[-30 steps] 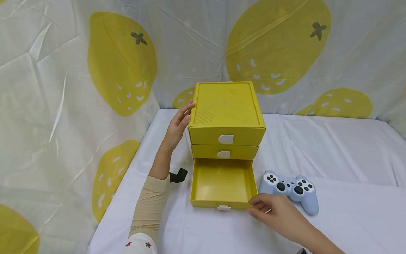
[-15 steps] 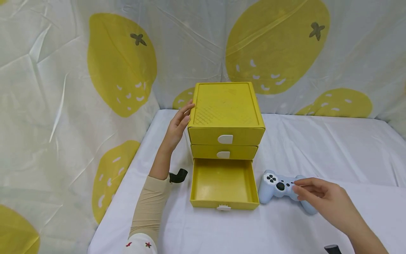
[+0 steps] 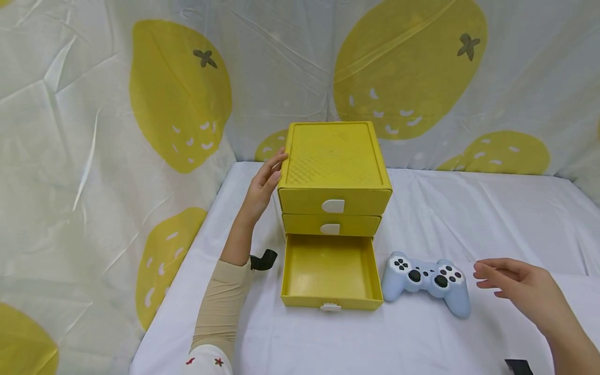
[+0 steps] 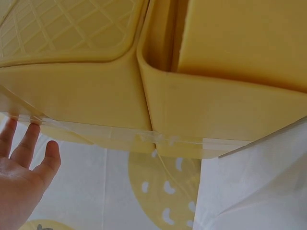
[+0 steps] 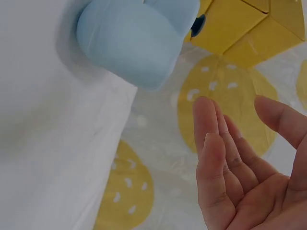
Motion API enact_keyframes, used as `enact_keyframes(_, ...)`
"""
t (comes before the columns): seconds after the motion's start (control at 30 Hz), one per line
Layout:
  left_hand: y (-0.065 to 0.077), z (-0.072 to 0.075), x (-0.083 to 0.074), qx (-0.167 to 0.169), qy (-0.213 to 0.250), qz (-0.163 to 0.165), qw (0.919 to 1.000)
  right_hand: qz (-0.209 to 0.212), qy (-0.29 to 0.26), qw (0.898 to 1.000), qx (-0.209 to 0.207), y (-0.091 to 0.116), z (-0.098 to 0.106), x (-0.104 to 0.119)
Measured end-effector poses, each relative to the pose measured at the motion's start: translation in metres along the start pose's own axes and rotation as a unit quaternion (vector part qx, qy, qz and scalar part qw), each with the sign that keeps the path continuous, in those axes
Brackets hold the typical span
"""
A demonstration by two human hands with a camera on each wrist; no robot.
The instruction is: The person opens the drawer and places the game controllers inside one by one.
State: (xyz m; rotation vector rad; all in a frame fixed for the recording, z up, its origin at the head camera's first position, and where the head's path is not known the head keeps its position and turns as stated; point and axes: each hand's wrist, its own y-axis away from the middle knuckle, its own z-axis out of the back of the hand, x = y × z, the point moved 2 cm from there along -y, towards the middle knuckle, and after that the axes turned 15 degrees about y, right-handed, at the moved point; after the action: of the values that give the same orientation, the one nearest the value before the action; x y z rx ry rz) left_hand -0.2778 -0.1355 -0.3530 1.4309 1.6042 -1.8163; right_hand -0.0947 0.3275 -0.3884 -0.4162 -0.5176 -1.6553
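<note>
My left hand [image 3: 260, 191] rests its fingertips on the left side of a yellow drawer cabinet [image 3: 335, 156]. In the left wrist view its fingers [image 4: 25, 146] are extended along the cabinet's taped side. The bottom drawer [image 3: 330, 268] is pulled out and its inside is bare, while the two drawers above stay closed. To the right of the drawer lies a light blue game controller [image 3: 426, 281] with its buttons facing up. Just right of the controller, my right hand [image 3: 527, 289] is in the air holding nothing; the right wrist view shows its fingers [image 5: 206, 124] loosely extended.
White cloth [image 3: 328, 344] covers the table. A lemon-print sheet [image 3: 281, 62] hangs behind and along the left. A black wrist-camera piece [image 3: 264, 259] sticks out beside the left forearm, and another [image 3: 519, 366] shows near the right wrist.
My right hand has left the open drawer's front right corner and moved right, passing over the controller to its far side. The left hand, cabinet and controller have stayed put.
</note>
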Motion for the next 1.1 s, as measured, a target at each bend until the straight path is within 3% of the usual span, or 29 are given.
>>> enact_keyframes(0.23,0.001,-0.001,-0.002,-0.002,-0.001,0.001,1.0000,-0.018,0.011,1.000,0.022,-0.010,-0.002,-0.013)
enact_keyframes(0.47,0.002,0.001,-0.001,0.004,0.003,-0.007,1.0000,-0.015,0.044,0.996,0.073,-0.019,-0.010,-0.013)
enact_keyframes(0.7,0.002,0.002,0.000,0.004,-0.002,-0.007,1.0000,-0.048,0.057,0.988,0.139,-0.027,-0.023,-0.011)
enact_keyframes(1.1,0.004,0.001,-0.002,-0.003,-0.009,0.000,1.0000,-0.043,0.060,0.987,0.142,-0.029,-0.042,-0.006)
